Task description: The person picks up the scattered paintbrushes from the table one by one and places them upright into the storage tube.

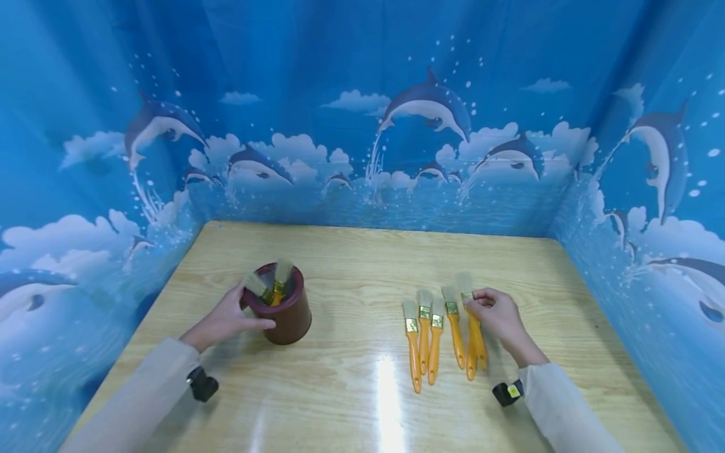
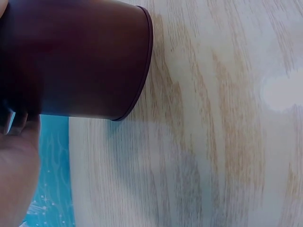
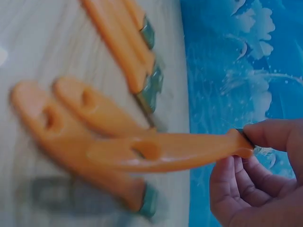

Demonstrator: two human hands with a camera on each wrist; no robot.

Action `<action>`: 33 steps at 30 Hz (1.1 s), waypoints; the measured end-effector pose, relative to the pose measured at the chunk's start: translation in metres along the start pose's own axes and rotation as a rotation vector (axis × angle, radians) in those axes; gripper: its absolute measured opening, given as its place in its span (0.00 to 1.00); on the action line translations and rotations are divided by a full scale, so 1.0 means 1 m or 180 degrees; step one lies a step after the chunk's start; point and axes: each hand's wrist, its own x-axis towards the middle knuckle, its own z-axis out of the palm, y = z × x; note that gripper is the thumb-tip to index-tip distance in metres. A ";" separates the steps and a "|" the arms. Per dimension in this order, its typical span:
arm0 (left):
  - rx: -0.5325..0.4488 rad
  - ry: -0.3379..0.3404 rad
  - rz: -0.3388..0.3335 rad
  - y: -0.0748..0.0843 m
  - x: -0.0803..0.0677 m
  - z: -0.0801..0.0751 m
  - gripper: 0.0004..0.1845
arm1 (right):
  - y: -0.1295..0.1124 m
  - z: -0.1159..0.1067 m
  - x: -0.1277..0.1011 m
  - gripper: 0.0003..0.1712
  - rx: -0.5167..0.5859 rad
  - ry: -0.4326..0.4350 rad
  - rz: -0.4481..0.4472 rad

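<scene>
A dark red cup stands on the wooden table at the left, with two orange-handled brushes inside, bristles up. My left hand grips the cup's side; the left wrist view shows the cup wall close up. Several orange-handled paint brushes lie in a row at the right. My right hand pinches the rightmost brush near its ferrule. In the right wrist view that brush is raised above the others, held by my fingertips.
Blue dolphin-print curtains wall the table on three sides. Bare wood lies between the cup and the brush row, and along the front edge, where a light glare shows.
</scene>
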 end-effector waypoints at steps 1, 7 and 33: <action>0.0002 -0.0002 0.0010 0.000 0.000 0.000 0.56 | -0.005 0.002 0.001 0.20 0.0056 -0.0019 -0.0021; -0.0011 -0.0003 0.0015 0.001 0.000 0.000 0.57 | -0.033 0.015 0.008 0.19 0.0401 -0.0186 -0.0200; -0.0038 0.0002 -0.0003 -0.001 0.000 0.000 0.58 | -0.180 0.088 0.000 0.15 0.1139 -0.0740 -0.0942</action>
